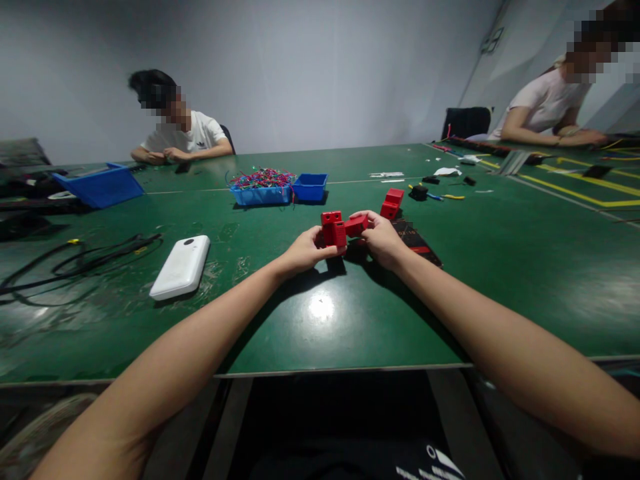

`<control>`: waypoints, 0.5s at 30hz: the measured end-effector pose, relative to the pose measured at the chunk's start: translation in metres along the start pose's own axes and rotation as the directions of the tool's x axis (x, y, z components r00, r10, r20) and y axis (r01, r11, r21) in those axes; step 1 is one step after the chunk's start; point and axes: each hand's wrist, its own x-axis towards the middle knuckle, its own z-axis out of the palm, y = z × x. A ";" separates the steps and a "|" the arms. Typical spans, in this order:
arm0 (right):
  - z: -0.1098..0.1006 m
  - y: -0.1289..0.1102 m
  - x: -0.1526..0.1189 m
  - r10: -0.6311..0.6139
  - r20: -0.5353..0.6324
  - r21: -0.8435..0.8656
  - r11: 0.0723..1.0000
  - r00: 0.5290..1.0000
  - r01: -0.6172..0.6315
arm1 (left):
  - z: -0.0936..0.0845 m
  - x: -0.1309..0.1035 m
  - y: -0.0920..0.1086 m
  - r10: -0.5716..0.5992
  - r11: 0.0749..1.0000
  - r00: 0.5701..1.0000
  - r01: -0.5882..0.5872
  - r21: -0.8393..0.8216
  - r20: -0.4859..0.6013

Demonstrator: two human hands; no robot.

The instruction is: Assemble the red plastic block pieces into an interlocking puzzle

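Note:
My left hand (305, 252) is closed on a red plastic block (334, 230) with holes in its top and a slot in its side. Fingers of my right hand (383, 239) pinch a second, smaller red block (356, 226), its left end up against the first; whether the two are joined I cannot tell. Both are held above the green table. Just behind my right hand stands another red block (393, 203). Partly hidden by that hand lies a flat black box (417, 243) with red markings.
A white power bank (181, 268) and black cables (75, 263) lie to the left. Beyond my hands are a blue tray of coloured wires (263, 187) and a small blue bin (311, 188). A larger blue bin (103, 185) tilts at left. Two people sit across the table (280, 333).

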 end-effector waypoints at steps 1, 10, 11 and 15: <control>0.000 -0.001 0.000 0.034 0.004 0.028 0.999 0.999 -0.034 | 0.000 0.000 0.000 0.002 1.000 1.000 -0.002 0.001 -0.001; 0.003 -0.008 -0.003 0.246 0.127 0.211 0.940 0.961 -0.269 | -0.001 0.000 -0.002 0.002 1.000 1.000 -0.002 -0.004 0.009; 0.003 -0.009 -0.003 0.256 0.122 0.223 0.934 0.959 -0.278 | -0.001 0.000 -0.003 0.006 1.000 1.000 -0.006 0.001 0.010; 0.002 -0.009 -0.001 0.322 0.103 0.237 0.911 0.941 -0.337 | -0.001 0.001 -0.004 0.014 1.000 1.000 -0.015 0.003 0.011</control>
